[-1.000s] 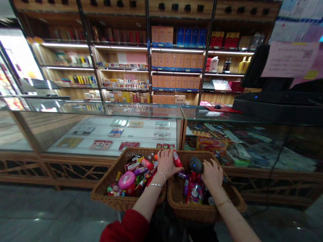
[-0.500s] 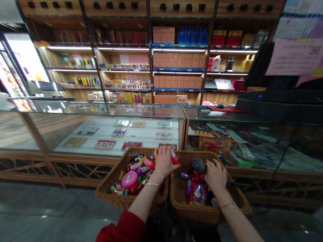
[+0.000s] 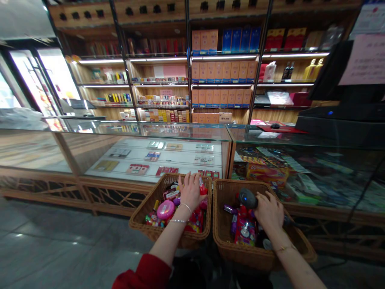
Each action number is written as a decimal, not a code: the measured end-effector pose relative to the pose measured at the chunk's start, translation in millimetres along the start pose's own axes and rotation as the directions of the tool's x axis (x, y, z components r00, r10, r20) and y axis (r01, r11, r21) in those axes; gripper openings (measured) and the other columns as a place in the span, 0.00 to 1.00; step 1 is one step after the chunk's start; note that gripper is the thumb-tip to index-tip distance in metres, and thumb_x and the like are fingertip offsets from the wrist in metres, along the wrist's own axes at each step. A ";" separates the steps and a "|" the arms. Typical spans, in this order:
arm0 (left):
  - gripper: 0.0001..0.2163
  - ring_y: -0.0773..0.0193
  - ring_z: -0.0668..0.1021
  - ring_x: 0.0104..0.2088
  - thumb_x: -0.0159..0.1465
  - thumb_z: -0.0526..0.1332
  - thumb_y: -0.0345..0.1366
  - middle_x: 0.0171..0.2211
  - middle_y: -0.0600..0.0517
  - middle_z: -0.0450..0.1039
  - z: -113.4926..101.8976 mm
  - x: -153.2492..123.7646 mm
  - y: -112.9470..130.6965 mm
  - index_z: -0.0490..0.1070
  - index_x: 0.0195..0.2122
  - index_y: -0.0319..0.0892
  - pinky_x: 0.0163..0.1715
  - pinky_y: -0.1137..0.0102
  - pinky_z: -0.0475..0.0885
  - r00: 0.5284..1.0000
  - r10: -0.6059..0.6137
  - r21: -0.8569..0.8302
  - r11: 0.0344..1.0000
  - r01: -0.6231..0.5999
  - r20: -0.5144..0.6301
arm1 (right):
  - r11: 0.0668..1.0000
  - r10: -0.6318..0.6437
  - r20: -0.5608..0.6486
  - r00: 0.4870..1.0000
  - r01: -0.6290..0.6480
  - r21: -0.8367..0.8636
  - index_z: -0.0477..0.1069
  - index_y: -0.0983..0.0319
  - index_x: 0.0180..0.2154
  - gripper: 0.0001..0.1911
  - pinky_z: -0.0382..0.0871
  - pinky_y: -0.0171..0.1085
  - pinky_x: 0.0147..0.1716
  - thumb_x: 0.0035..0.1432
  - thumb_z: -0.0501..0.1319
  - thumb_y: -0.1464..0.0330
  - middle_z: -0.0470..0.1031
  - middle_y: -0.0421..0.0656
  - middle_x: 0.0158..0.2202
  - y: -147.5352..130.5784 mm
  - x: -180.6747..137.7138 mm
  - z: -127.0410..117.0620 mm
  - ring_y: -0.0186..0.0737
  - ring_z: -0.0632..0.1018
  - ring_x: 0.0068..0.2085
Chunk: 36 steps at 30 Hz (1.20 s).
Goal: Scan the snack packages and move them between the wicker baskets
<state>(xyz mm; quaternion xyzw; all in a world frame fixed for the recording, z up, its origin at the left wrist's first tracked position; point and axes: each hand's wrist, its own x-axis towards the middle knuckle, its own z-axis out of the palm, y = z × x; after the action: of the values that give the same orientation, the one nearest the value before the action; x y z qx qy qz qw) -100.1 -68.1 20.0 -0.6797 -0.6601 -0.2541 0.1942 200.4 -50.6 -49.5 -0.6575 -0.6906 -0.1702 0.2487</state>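
Two wicker baskets stand side by side in front of a glass counter. My left hand (image 3: 190, 190) is over the left basket (image 3: 144, 212), its fingers closed round a small red tube (image 3: 202, 187). That basket holds several bright packets and a round pink case (image 3: 166, 209). My right hand (image 3: 269, 210) rests in the right basket (image 3: 231, 249) and grips a dark grey handheld scanner (image 3: 247, 198) with a blue light. Red packets (image 3: 244, 228) lie under it.
A long glass display counter (image 3: 168, 132) with small packs inside runs behind the baskets. Wooden shelves (image 3: 222, 76) of boxed goods fill the back wall. A black till and monitor (image 3: 343, 116) sit on the counter at the right. Grey tiled floor (image 3: 60, 253) lies to the left.
My left hand has carried the red tube from above the right basket across to the left basket. The view has shifted left. My right hand keeps the scanner.
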 end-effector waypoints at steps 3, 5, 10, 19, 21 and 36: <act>0.39 0.45 0.61 0.65 0.52 0.69 0.44 0.60 0.41 0.67 0.7 -3.4 -7.4 0.59 0.64 0.42 0.66 0.42 0.42 0.999 -0.033 0.020 0.999 0.033 0.014 | 1.000 -0.002 -0.004 1.000 0.002 -0.002 0.76 0.58 0.46 0.17 0.54 0.44 0.50 0.56 0.57 0.71 0.76 0.42 0.54 0.9 -0.9 0.8 0.47 0.63 0.61; 0.39 0.45 0.61 0.65 0.52 0.68 0.44 0.60 0.41 0.67 0.9 -6.0 -12.5 0.59 0.64 0.41 0.67 0.42 0.40 0.998 -0.056 0.028 0.998 0.055 0.017 | 1.000 -0.014 -0.010 1.000 0.014 -0.005 0.76 0.57 0.45 0.17 0.54 0.44 0.50 0.55 0.57 0.72 0.76 0.41 0.54 2.0 -1.4 1.7 0.47 0.63 0.61; 0.38 0.45 0.60 0.65 0.53 0.67 0.43 0.61 0.40 0.66 -4.3 -12.3 -25.7 0.58 0.65 0.40 0.67 0.42 0.40 0.991 -0.127 0.082 0.989 0.124 0.040 | 0.999 -0.029 -0.043 0.999 0.027 -0.038 0.76 0.57 0.44 0.16 0.54 0.44 0.50 0.56 0.56 0.72 0.77 0.40 0.53 3.5 -2.9 1.9 0.46 0.63 0.60; 0.36 0.46 0.56 0.67 0.55 0.61 0.32 0.66 0.44 0.60 -13.8 -18.6 -64.0 0.56 0.67 0.45 0.66 0.39 0.39 0.975 -0.204 0.188 0.965 0.185 0.091 | 0.998 -0.031 -0.037 0.999 0.029 -0.053 0.76 0.57 0.44 0.16 0.54 0.44 0.49 0.57 0.56 0.71 0.78 0.40 0.52 4.1 -3.4 2.4 0.46 0.64 0.60; 0.34 0.46 0.54 0.68 0.57 0.58 0.30 0.67 0.45 0.57 -15.9 -19.5 -70.8 0.55 0.67 0.46 0.65 0.38 0.40 0.962 -0.246 0.209 0.953 0.218 0.117 | 0.998 -0.032 -0.030 0.999 0.031 -0.049 0.76 0.57 0.44 0.15 0.54 0.44 0.49 0.56 0.57 0.71 0.78 0.40 0.52 6.1 -3.1 4.9 0.46 0.64 0.60; 0.41 0.37 0.36 0.70 0.59 0.59 0.50 0.73 0.43 0.35 -3.9 -27.8 -63.1 0.46 0.70 0.42 0.63 0.34 0.38 0.936 -0.293 0.250 0.938 0.242 0.196 | 0.998 -0.053 -0.089 0.995 0.051 -0.028 0.76 0.58 0.45 0.15 0.55 0.43 0.48 0.56 0.56 0.70 0.77 0.41 0.53 10.5 -4.4 8.5 0.46 0.63 0.60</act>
<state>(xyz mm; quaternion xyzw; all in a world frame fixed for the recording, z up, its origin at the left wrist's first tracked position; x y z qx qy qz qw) -163.3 -89.3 1.9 -0.5819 -0.7890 -0.1226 0.1543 209.9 -48.6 -60.0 -0.6341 -0.6933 -0.2151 0.2664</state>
